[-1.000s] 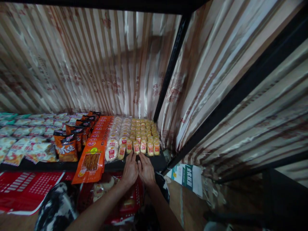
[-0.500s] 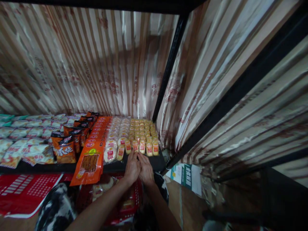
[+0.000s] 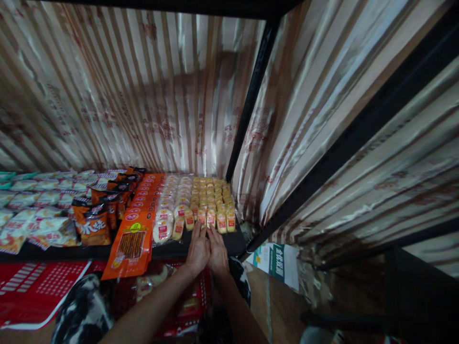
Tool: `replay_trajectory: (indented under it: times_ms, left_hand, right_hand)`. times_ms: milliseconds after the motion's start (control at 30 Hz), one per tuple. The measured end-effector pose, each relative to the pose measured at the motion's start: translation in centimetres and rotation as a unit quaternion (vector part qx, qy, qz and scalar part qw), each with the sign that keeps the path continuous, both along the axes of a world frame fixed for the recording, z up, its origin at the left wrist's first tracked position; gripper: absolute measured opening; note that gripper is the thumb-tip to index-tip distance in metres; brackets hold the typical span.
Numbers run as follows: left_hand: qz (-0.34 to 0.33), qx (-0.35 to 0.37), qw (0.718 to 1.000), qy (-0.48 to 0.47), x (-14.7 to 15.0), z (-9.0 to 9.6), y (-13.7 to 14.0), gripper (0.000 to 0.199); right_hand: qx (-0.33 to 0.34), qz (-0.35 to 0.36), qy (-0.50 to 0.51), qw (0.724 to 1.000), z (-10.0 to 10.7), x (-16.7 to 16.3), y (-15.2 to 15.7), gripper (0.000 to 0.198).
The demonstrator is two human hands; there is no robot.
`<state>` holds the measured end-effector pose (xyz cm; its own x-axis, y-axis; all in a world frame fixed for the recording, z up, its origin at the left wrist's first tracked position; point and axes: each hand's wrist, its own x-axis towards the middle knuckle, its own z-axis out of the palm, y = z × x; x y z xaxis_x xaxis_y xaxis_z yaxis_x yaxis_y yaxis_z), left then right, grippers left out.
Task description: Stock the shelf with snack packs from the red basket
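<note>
Small yellow packaged cakes point(image 3: 211, 217) stand in rows at the right end of the dark shelf, with red labels on the front ones. My left hand point(image 3: 198, 251) reaches to the front row, its fingers stretched forward against the lower part of a pack. Close beside it, my right hand point(image 3: 217, 252) also has its fingers extended toward the front packs. The two hands nearly touch at the thumbs. Neither appears to grip a pack, though the fingertips are partly hidden. Round white packaged pastries point(image 3: 164, 230) lie just left of the cakes.
Orange stick-snack packs point(image 3: 131, 243) overhang the shelf edge. Farther left are orange-black snack bags point(image 3: 92, 224) and white snack bags point(image 3: 53, 229). Below sits a red basket point(image 3: 39, 286). A black post point(image 3: 253, 100) and a slanting black beam point(image 3: 322, 157) frame the right side.
The fingers of both hands have straightened a little and spread slightly at the front packs. The view has shifted slightly, and the goods sit a little farther left.
</note>
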<state>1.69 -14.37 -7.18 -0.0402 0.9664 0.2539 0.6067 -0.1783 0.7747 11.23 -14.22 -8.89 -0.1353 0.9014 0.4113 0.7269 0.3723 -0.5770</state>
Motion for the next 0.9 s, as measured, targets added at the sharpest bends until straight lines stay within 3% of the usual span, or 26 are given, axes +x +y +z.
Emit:
replay_trajectory:
  times_ms: [500,700,900]
  left_hand:
    - [-0.018,-0.023,0.999,0.018,0.3,1.0,-0.4,0.045]
    - [-0.014,-0.005,0.999,0.037,0.3,1.0,-0.4,0.041]
    - [-0.019,0.025,0.998,0.057,0.2,1.3,-1.2,0.039]
  right_hand:
    - [0.006,-0.025,-0.027,0.999,-0.5,0.1,0.3,0.045]
    - [0.042,-0.029,-0.012,0.999,0.2,0.2,0.0,0.045]
    - [0.072,-0.121,-0.005,0.990,0.9,0.4,-0.4,0.045]
